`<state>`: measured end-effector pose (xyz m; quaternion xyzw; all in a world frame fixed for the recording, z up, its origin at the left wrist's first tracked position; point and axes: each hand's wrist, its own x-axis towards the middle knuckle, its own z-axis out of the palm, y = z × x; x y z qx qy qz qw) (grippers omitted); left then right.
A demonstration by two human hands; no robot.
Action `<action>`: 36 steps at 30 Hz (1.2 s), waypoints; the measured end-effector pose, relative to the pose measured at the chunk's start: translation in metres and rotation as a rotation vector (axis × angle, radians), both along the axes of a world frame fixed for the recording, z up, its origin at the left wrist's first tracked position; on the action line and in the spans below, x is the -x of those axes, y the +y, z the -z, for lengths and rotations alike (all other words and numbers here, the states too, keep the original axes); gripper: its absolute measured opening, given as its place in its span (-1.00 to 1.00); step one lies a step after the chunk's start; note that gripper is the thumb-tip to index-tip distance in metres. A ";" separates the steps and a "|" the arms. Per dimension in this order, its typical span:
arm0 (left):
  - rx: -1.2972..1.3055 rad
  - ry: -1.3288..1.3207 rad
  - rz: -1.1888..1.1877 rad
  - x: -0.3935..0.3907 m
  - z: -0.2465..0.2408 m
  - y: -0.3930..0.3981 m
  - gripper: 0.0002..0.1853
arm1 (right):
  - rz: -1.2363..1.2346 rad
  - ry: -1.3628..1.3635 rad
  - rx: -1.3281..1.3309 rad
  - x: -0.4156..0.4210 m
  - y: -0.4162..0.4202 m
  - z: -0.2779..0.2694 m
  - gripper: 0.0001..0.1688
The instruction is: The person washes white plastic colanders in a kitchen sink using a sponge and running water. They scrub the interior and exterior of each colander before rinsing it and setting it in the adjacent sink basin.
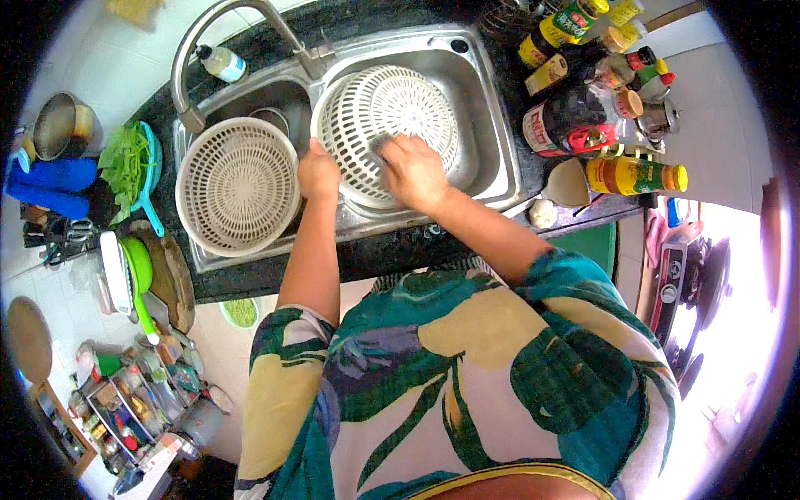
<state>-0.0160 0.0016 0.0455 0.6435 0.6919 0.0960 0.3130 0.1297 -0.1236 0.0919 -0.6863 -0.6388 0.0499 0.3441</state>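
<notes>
A white plastic colander (pixel 409 100) lies tilted in the right basin of the steel sink (pixel 484 147), its slotted underside facing up. My left hand (pixel 319 173) grips its rim on the left, thumb on top. Against the colander's outer wall, the curled fingers of my right hand (pixel 417 172) press a small dark grey scrubbing pad (pixel 379 145), which is blurred and mostly covered. A second white colander (pixel 240 184) rests over the left basin, its open side up. Behind it, part of a round metal rim (pixel 272 116) shows inside that basin.
The faucet (pixel 181 81) arches over the left basin. Sauce bottles (pixel 565 125), a spatula (pixel 567 184) and a garlic bulb (pixel 542 214) crowd the right counter. Leafy greens (pixel 125 162) fill a blue strainer (pixel 153 169) at left, beside a wooden chopping board (pixel 172 275).
</notes>
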 end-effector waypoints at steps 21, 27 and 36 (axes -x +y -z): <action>-0.001 -0.099 0.023 0.010 0.014 0.009 -0.38 | 0.300 0.001 0.534 -0.099 0.141 0.001 -0.68; 0.283 -0.893 -0.246 0.001 0.012 0.051 -0.40 | 0.077 -0.055 0.291 -0.046 0.120 -0.021 -0.75; -0.323 -0.433 -0.001 -0.043 -0.054 0.014 -0.34 | 0.131 -0.259 0.283 -0.084 0.091 -0.078 -0.76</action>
